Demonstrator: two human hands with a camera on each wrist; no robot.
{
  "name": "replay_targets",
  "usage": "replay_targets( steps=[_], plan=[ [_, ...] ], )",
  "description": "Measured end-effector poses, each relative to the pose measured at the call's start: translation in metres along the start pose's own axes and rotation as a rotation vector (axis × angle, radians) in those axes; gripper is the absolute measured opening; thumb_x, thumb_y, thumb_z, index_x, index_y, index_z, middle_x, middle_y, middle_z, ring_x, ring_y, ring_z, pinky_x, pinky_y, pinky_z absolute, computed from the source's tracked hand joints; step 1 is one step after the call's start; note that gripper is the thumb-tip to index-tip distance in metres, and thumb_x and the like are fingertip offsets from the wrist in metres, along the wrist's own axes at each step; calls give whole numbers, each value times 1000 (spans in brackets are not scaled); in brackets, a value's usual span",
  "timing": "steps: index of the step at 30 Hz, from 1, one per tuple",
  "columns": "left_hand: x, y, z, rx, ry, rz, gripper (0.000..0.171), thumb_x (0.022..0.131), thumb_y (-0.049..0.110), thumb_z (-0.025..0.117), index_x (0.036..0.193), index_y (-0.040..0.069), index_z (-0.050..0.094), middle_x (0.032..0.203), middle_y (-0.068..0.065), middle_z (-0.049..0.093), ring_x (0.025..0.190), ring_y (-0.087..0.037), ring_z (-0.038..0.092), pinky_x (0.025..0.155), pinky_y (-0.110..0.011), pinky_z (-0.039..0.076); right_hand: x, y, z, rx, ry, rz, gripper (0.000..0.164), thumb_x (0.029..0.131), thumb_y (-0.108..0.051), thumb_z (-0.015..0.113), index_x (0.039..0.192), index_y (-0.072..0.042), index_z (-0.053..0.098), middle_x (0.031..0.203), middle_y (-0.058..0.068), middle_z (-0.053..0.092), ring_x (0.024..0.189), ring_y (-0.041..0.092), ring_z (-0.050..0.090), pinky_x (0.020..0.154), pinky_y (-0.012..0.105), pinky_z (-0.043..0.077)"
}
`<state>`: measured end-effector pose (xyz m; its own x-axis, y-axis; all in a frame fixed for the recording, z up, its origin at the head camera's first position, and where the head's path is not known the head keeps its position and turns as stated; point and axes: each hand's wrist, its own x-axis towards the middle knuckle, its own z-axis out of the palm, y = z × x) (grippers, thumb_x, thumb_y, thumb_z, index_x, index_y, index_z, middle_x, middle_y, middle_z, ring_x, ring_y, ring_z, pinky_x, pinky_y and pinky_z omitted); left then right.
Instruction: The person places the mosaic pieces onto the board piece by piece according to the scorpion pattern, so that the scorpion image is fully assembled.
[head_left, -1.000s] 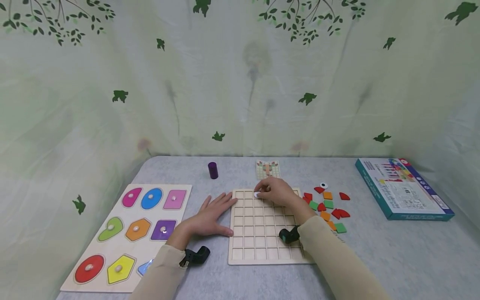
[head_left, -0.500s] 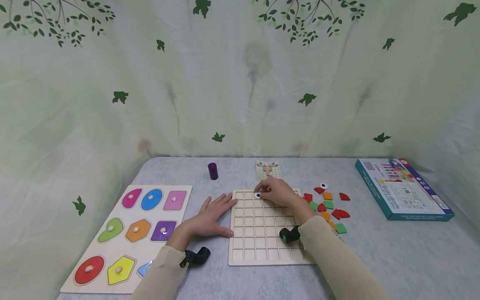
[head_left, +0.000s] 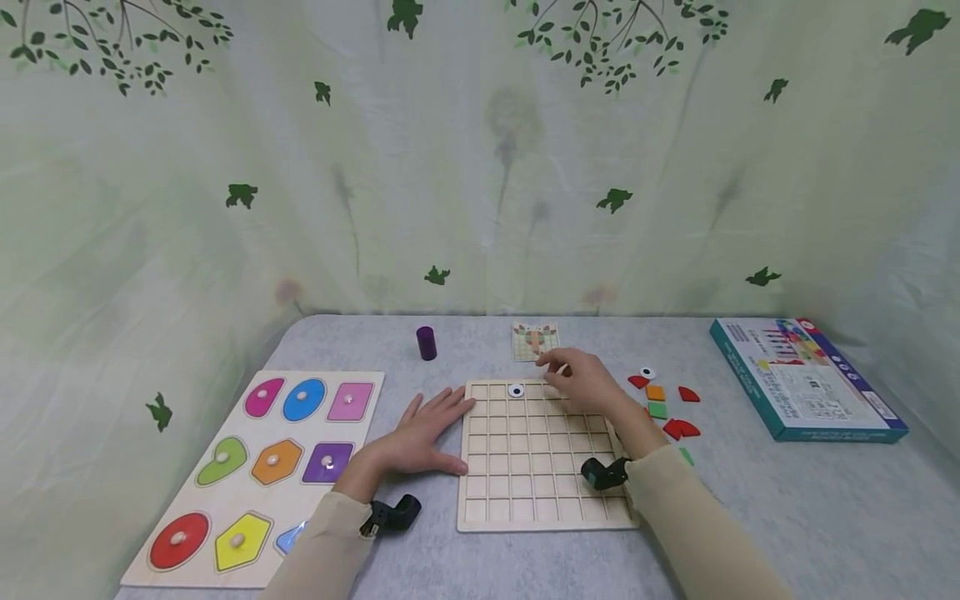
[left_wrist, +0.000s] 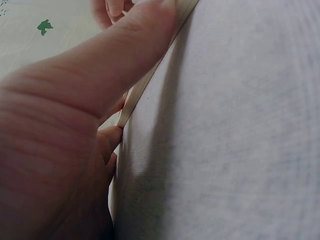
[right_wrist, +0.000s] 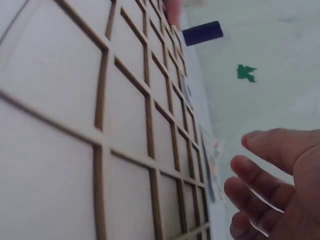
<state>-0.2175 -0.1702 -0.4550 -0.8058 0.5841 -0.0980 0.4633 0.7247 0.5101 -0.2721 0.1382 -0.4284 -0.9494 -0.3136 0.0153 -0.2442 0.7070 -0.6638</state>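
Observation:
A wooden grid board (head_left: 498,487) lies on the grey table between my hands. In its top row sits a round white piece with a black dot (head_left: 516,390), like an eye. My left hand (head_left: 422,437) is spread flat, its thumb and fingertips touching the board's left edge; the left wrist view shows the thumb against that edge. Over the board's upper right part hovers my right hand (head_left: 581,383), apart from the eye piece. Seen from the right wrist, its fingers (right_wrist: 260,182) are loosely bent with nothing between them.
A pattern card (head_left: 536,340) lies behind the board, left of which stands a purple cylinder (head_left: 426,343). Several red, orange and green pieces (head_left: 657,409) and another eye piece (head_left: 647,372) are scattered to the right. A knobbed shape puzzle (head_left: 281,417) lies left, a box (head_left: 806,379) far right.
My right hand has let go of the eye piece, which stays in the top row, and has moved right and slightly up. The left hand has stayed put.

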Motion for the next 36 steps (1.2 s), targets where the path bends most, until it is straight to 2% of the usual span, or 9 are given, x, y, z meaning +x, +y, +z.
replay_targets(
  steps=[6,14,19,25,30,36],
  plan=[
    [0,0,0,4,1,-7,102,79,54,79,159,16,28,169,-9,15,157,-33,8,123,-65,-3,-12,15,-20,-43,107,32,31,100,-19,60,130,-12,64,118,12,65,99,26,60,77,39,53],
    [0,2,-1,1,-6,-14,102,79,54,78,160,19,26,170,-6,13,158,-31,7,123,-63,-4,-26,42,-47,19,218,163,36,102,-20,57,136,-12,58,132,17,56,115,34,53,91,46,55],
    [-1,2,-1,5,-7,-23,102,80,54,78,160,19,26,170,-5,13,158,-30,6,124,-62,-4,-33,57,-56,64,265,236,37,102,-19,55,139,-13,55,141,20,49,121,37,49,93,49,54],
    [-1,2,0,4,-3,-15,102,79,53,79,159,17,27,169,-7,14,158,-32,8,123,-64,-3,-35,77,-59,110,274,335,42,102,-20,54,144,-14,51,149,21,41,128,40,43,100,52,52],
    [-1,2,0,-2,-1,-4,101,80,53,78,159,16,28,169,-9,15,157,-33,8,123,-65,-3,-36,94,-58,48,282,401,44,101,-17,56,144,-11,50,148,25,41,126,42,44,102,54,51],
    [-1,2,-1,-1,2,0,101,80,53,78,159,16,28,169,-9,15,157,-33,9,123,-64,-3,-38,106,-58,-12,254,434,44,100,-16,57,143,-9,52,142,26,45,120,41,47,102,56,49]
  ],
)
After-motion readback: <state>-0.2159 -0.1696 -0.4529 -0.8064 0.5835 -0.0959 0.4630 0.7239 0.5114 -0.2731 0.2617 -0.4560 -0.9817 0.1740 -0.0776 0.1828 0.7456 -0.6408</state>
